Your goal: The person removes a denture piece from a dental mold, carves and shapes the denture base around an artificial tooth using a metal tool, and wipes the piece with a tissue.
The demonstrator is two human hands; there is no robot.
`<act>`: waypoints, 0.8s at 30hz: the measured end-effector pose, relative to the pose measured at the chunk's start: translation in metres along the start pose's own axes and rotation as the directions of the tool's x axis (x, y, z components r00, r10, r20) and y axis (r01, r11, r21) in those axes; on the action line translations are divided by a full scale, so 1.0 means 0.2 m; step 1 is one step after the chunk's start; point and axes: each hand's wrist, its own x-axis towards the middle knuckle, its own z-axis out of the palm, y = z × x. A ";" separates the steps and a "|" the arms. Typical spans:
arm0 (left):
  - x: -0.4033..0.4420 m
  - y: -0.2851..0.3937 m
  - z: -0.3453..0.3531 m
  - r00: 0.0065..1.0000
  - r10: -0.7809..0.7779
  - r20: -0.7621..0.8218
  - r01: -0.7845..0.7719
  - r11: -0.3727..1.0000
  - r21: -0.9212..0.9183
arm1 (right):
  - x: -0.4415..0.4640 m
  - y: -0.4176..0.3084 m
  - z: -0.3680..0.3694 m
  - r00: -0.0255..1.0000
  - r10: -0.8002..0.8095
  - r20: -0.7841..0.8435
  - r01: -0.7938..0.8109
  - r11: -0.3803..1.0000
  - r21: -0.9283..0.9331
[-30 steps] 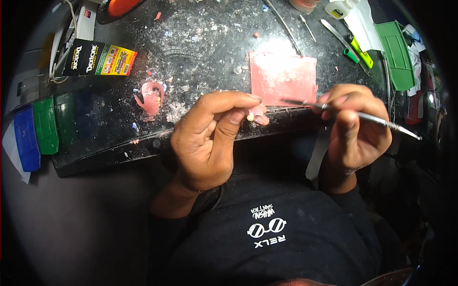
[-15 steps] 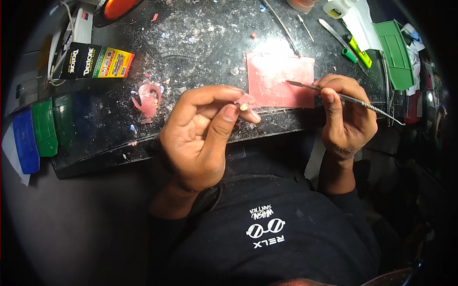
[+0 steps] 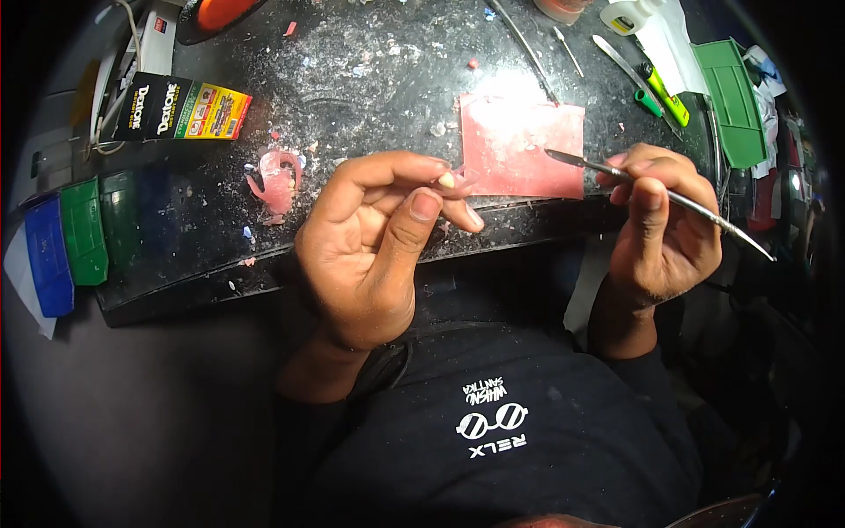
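In a narrow pinch, your left hand [image 3: 370, 246] holds a small pink piece [image 3: 464, 183] with a pale tooth-like bit [image 3: 446, 179], by the near edge of the black bench [image 3: 378, 110]. Your right hand [image 3: 662, 224] grips a slim metal tool [image 3: 691, 206], its blade [image 3: 563, 157] over the pink sheet [image 3: 519, 167]; whether they touch, I cannot tell. Left lies a curved pink scrap [image 3: 280, 189].

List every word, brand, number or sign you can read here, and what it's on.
"Dextone", twice, on the black-and-yellow box; its smaller print is too small to read surely.
"RELX" on the shirt, upside down in this view.
"WHISNU SANTIKA" on the shirt, also upside down.
Too small or blurred: the labels on the bottle and white box.
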 end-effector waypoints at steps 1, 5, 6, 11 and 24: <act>0.00 0.00 0.00 1.000 0.004 -0.004 -0.004 1.000 0.003 | 0.01 -0.01 0.01 0.999 -0.040 -0.002 0.040 0.999 0.023; 0.00 0.00 0.01 1.000 0.011 -0.013 -0.011 1.000 0.020 | 0.03 -0.04 0.07 0.986 -0.166 0.008 0.165 0.981 0.099; -0.01 0.00 0.01 1.000 0.011 -0.013 -0.011 1.000 0.020 | 0.05 -0.06 0.08 0.982 -0.187 0.040 0.183 0.980 0.081; -0.01 -0.01 0.02 0.999 0.031 -0.025 -0.030 0.999 0.046 | 0.08 -0.10 0.11 0.938 -0.236 0.256 0.264 0.961 -0.083; 0.00 -0.01 0.01 1.000 0.017 -0.008 -0.017 1.000 -0.014 | 0.06 -0.06 0.09 0.982 -0.181 0.062 0.181 0.983 0.005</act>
